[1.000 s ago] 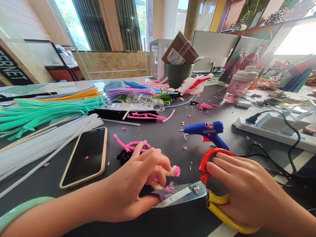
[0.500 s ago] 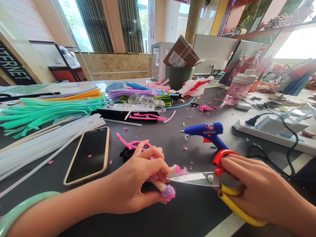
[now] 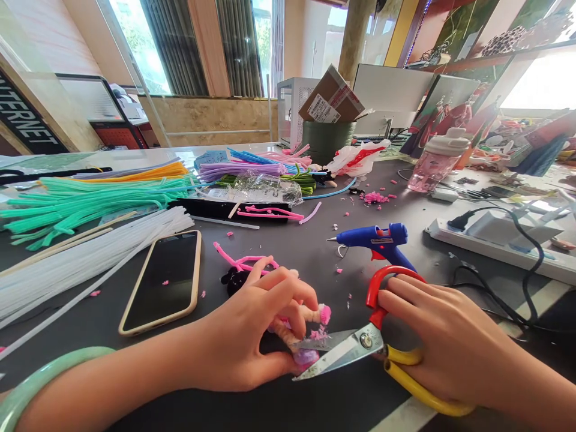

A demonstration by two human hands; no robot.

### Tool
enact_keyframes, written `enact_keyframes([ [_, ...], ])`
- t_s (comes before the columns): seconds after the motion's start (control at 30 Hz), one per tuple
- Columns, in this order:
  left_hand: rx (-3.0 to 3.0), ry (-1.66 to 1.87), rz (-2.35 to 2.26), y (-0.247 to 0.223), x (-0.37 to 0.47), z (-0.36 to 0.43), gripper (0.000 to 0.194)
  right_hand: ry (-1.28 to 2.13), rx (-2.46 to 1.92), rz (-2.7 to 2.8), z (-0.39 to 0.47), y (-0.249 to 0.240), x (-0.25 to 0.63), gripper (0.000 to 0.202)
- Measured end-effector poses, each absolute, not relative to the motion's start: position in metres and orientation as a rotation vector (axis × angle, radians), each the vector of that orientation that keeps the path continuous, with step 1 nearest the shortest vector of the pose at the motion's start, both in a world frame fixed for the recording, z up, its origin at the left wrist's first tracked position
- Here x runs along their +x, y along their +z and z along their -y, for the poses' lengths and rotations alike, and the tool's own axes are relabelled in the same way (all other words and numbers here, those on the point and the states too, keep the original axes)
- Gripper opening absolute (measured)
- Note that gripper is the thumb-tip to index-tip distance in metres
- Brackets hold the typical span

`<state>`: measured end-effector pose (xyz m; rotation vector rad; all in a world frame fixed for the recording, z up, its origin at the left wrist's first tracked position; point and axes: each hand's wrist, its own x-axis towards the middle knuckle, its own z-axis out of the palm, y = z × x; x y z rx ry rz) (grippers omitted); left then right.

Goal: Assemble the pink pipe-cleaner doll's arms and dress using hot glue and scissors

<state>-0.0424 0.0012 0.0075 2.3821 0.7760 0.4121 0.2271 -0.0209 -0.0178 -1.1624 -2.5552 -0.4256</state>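
My left hand (image 3: 256, 327) is closed around a small fuzzy pipe-cleaner figure (image 3: 306, 359), pinching it between thumb and fingers. Two beige stalks stick out, one tipped in pink, the other in purple and pink; the rest is hidden under my fingers. In my right hand (image 3: 445, 336) are scissors (image 3: 348, 351) with a red and a yellow handle, blades parted. The blades lie on either side of the purple-and-pink tip. Loose pink fluff (image 3: 318, 333) lies near the upper blade. Pink pipe cleaners (image 3: 234, 259) and a black fuzzy bit show behind my left hand.
A phone (image 3: 164, 282) lies to the left, beside white pipe cleaners (image 3: 90, 264) and green ones (image 3: 90, 201). A blue glue gun (image 3: 378, 237) rests beyond my right hand. Farther right are a power strip (image 3: 504, 246) with cables and a pink bottle (image 3: 432, 162).
The scissors have opened wider and moved left, with one blade now below the purple-and-pink tip. Pink fluff has come off the other tip, which looks smaller and rounder.
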Motion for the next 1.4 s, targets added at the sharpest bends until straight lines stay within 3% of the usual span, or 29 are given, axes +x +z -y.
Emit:
enact_keyframes([
  [0.53,2.413,0.459,-0.695,0.012,-0.040,-0.004,0.025,-0.094,-1.233,2.627,0.017,-0.012,0.222,0.023],
  [0.9,2.361,0.433,-0.693,0.008,-0.042,-0.006,0.034,-0.429,-1.028,2.575,0.012,-0.009,0.222,0.015],
  [1.4,2.248,0.383,-0.743,0.004,-0.043,-0.006,0.034,-0.526,-0.903,2.577,0.006,-0.013,0.226,0.010],
])
